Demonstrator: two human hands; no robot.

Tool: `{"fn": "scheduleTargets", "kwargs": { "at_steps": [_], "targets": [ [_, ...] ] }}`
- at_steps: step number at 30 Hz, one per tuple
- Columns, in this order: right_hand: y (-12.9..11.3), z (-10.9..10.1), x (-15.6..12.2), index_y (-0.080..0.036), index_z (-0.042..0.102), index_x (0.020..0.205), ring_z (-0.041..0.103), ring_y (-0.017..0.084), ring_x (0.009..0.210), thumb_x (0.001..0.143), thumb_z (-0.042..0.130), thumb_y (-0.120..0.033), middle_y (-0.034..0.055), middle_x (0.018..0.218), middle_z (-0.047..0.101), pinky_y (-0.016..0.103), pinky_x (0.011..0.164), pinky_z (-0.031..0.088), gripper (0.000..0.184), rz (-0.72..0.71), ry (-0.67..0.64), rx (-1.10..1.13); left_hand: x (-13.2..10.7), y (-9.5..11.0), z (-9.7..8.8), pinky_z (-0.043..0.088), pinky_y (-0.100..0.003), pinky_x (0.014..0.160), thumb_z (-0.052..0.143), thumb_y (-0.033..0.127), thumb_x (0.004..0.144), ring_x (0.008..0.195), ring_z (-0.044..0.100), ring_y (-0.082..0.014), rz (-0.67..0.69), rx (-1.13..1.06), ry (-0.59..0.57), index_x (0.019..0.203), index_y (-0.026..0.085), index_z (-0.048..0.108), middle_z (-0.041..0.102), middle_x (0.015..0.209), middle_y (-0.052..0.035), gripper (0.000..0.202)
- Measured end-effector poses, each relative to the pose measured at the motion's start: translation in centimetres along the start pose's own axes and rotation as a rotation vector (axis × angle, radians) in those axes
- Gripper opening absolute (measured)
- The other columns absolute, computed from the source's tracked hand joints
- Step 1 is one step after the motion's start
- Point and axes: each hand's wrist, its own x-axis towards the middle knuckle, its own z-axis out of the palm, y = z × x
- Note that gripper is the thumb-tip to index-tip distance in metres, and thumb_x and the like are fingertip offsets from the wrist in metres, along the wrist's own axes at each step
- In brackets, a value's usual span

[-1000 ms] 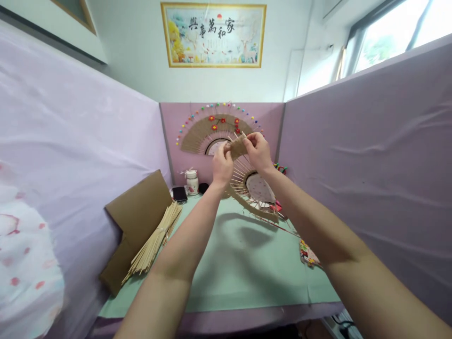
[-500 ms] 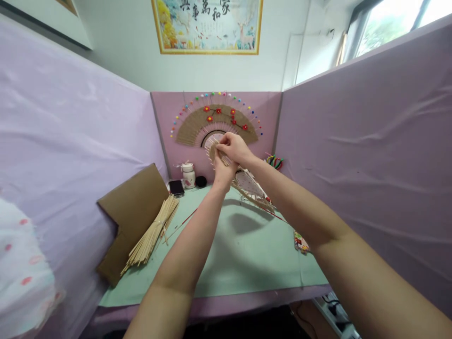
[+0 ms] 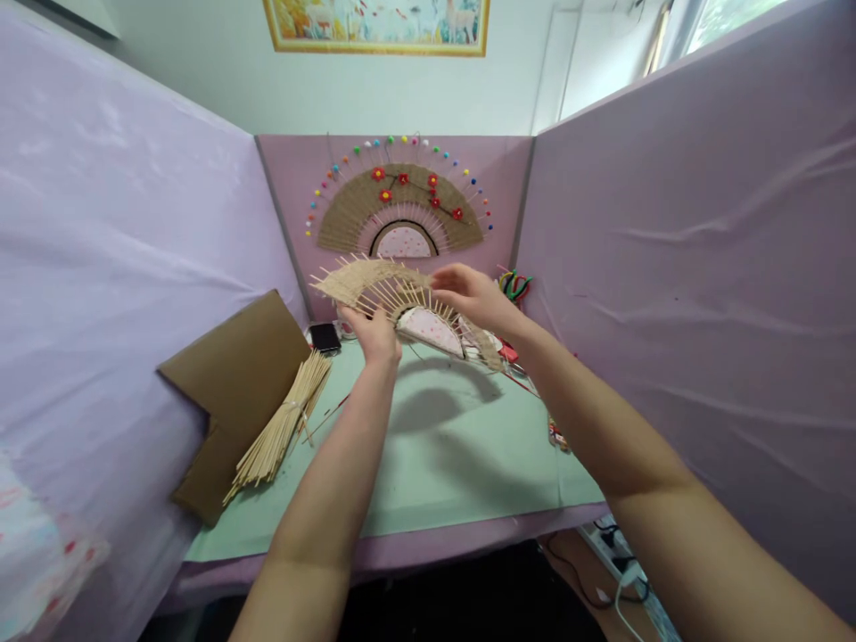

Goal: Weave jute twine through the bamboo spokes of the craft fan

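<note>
A fan-shaped weave (image 3: 358,281) of tan twine on thin wooden sticks is held up above the table, tilted down toward the right. At its inner curve sits a pale half-round base (image 3: 428,327) with pink spots and a dark rim. My left hand (image 3: 375,335) grips the fan from below at the left, thumb against the sticks. My right hand (image 3: 473,296) is at the upper edge of the woven band, fingers bent and fingertips against the twine; part of the band is hidden behind it.
A bundle of thin sticks (image 3: 281,428) lies at the left beside folded cardboard (image 3: 244,374). Behind stand a black phone (image 3: 325,337) and coloured-handled tools (image 3: 514,285). A finished fan with red flowers (image 3: 348,212) hangs on the back panel. A red stick (image 3: 520,384) lies at right.
The fan has swung from edge-on to spread across my view. My hands, close together before, are now apart, the left lower and further left. My view has tilted down.
</note>
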Motion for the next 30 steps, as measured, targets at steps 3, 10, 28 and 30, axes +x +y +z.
{"fn": "scheduleTargets", "kwargs": {
  "at_steps": [3, 10, 28, 30],
  "targets": [
    [3.1, -3.1, -5.4, -0.017, 0.065, 0.090, 0.064, 0.015, 0.083, 0.077, 0.069, -0.031, 0.0073, 0.092, 0.071, 0.028, 0.078, 0.051, 0.020, 0.171, 0.218, -0.015, 1.3, 1.8, -2.9, 0.055, -0.034, 0.090, 0.051, 0.002, 0.073, 0.116, 0.059, -0.0167, -0.065, -0.185, 0.069, 0.137, 0.040, 0.026, 0.039, 0.147, -0.0061, 0.078],
    [8.6, -5.2, -15.1, -0.018, 0.064, 0.087, 0.064, 0.016, 0.078, 0.070, 0.074, -0.041, 0.0040, 0.085, 0.068, 0.030, 0.074, 0.054, 0.030, 0.478, 0.607, 0.136, 3.0, 4.8, -8.1, 0.056, -0.041, 0.085, 0.050, -0.006, 0.062, 0.099, 0.067, -0.0183, -0.191, -0.444, 0.154, 0.126, 0.041, 0.034, 0.047, 0.138, -0.0013, 0.081],
    [12.2, 1.1, -11.7, -0.018, 0.052, 0.071, 0.061, 0.011, 0.064, 0.092, 0.049, -0.020, -0.0011, 0.063, 0.057, 0.028, 0.071, 0.054, 0.022, 0.770, 0.225, 0.733, -0.4, 3.1, -15.7, 0.056, -0.038, 0.085, 0.067, 0.021, 0.080, 0.112, 0.060, -0.0195, 0.185, -0.088, -0.046, 0.117, 0.053, 0.045, 0.062, 0.111, 0.0157, 0.054],
    [13.2, 1.5, -11.7, -0.016, 0.054, 0.071, 0.058, 0.010, 0.060, 0.091, 0.054, -0.020, -0.0028, 0.061, 0.055, 0.028, 0.068, 0.054, 0.020, 0.665, 0.236, 0.591, -0.5, 3.5, -15.6, 0.055, -0.038, 0.089, 0.067, 0.011, 0.077, 0.113, 0.060, -0.0183, 0.160, -0.181, 0.012, 0.116, 0.053, 0.045, 0.060, 0.115, 0.0181, 0.061]
  ]
}}
